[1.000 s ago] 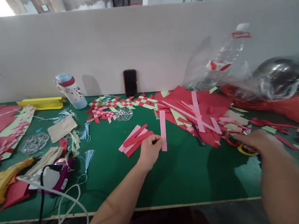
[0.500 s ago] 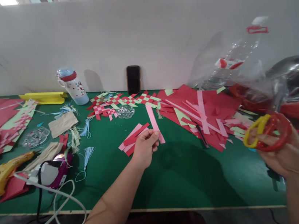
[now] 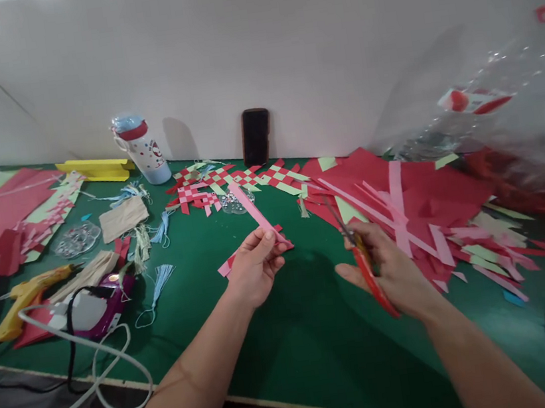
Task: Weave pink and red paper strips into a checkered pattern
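A pink paper strip (image 3: 253,210) is pinched between the thumb and fingers of my left hand (image 3: 255,266), slanting up and to the left. Under and beside that hand, more pink and red strips (image 3: 225,266) lie on the green table (image 3: 311,346), partly hidden by it. My right hand (image 3: 386,269) holds scissors (image 3: 370,278) with red and yellow handles, their blades pointing up and left, apart from the strip. Red sheets (image 3: 442,195) with loose pink strips lie just beyond my right hand.
Woven checkered paper pieces (image 3: 243,177) line the back, near a phone (image 3: 256,136) and a bottle (image 3: 143,150). A yellow glue gun (image 3: 33,295), cables and tassels (image 3: 160,285) lie left. A plastic bottle (image 3: 474,100) leans at right.
My right hand has brought the scissors from the far right in toward the middle. The strip in my left hand now tilts further left. The view has shifted somewhat right and down.
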The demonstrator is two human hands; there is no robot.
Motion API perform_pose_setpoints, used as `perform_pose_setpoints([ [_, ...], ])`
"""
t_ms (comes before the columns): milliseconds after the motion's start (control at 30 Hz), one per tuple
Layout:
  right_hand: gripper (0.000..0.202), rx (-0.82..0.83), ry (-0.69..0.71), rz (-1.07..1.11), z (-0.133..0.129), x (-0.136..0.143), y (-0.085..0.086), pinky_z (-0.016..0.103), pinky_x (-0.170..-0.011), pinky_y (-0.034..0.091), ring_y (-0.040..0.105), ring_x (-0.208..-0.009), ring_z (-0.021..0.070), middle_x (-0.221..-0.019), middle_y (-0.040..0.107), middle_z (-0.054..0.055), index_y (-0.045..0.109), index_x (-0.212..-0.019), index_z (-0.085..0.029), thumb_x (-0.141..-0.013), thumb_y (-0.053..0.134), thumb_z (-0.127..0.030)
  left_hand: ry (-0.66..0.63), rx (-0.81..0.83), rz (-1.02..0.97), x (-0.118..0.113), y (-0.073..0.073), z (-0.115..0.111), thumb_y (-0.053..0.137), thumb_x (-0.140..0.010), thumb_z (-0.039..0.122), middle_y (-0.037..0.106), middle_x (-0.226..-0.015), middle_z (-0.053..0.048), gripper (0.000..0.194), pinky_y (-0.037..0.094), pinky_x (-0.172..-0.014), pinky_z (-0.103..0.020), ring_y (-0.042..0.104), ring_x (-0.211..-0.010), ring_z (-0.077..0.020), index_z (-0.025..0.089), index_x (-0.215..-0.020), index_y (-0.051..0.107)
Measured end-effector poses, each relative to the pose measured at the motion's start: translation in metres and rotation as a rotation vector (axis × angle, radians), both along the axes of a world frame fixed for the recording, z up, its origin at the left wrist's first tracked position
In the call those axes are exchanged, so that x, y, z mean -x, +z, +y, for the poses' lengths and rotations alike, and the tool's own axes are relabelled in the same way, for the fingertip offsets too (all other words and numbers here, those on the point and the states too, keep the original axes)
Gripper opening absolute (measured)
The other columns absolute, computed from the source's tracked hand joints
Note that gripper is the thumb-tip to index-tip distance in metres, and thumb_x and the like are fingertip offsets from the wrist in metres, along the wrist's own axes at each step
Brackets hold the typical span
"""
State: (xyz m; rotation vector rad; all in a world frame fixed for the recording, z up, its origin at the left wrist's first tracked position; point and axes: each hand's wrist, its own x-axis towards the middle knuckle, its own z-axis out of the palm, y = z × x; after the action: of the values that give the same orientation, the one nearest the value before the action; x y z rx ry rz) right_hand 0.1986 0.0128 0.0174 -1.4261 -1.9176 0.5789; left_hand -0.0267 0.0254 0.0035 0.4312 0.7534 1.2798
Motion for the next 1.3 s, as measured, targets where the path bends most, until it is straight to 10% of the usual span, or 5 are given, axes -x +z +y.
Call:
perform_pose_setpoints([
  [233, 0.040, -0.046, 0.093, -0.155, 0.000, 0.010, -0.016, 0.036, -0.079, 0.053, 0.065, -0.090, 0.0230, -0.103, 0.065, 0.006, 0.056, -0.112, -0.027, -0.078, 0.067, -0.043, 0.057, 0.050, -0.002, -0.004, 0.000, 0.000, 0.089, -0.061, 0.035, 0.061, -0.065, 0.003, 0.039, 0.038, -0.045, -0.011, 0.055, -0.055, -0.0049, 0.017, -0.073, 0.056],
  [1300, 0.042, -0.052, 0.079, -0.280, -0.013, 0.020, -0.024, 0.031, -0.063, 0.056, 0.068, -0.080, 0.0215, -0.105, 0.069, 0.007, 0.057, -0.115, -0.025, -0.080, 0.066, -0.047, 0.078, 0.109, -0.038, -0.010, -0.003, -0.002, 0.090, -0.061, 0.030, 0.061, -0.063, 0.004, 0.033, 0.044, -0.048, -0.012, 0.058, -0.057, -0.0054, 0.015, -0.075, 0.064],
])
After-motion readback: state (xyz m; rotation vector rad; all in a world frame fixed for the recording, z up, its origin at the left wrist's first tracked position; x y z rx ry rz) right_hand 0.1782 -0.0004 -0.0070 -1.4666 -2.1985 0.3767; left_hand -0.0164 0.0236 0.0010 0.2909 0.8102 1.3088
